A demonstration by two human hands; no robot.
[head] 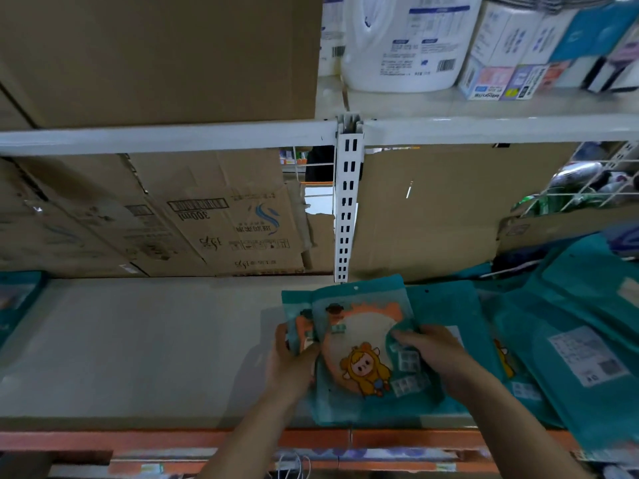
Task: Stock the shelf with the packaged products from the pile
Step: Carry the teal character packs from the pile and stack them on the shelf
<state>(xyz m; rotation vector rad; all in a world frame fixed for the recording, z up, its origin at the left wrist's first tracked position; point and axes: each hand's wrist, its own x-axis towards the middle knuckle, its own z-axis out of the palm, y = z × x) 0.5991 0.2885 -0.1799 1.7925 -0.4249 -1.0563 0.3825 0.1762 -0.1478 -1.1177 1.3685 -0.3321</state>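
Note:
A teal packet point(359, 344) with a cartoon figure and a round window lies on the pale shelf board point(138, 347), just right of the white slotted upright. My left hand point(294, 361) grips its left edge, with what looks like a second packet point(296, 314) behind it. My right hand point(432, 354) holds its right side, fingers curled over the front. More teal packets lie in a loose pile point(570, 323) to the right, some showing white back labels.
Cardboard boxes point(214, 216) line the back of the shelf. A white upright point(347, 209) splits the bay. The upper shelf holds a large box, a white jug point(408, 43) and small cartons. An orange rail point(173, 439) edges the shelf front. Another teal packet point(17, 299) sits far left.

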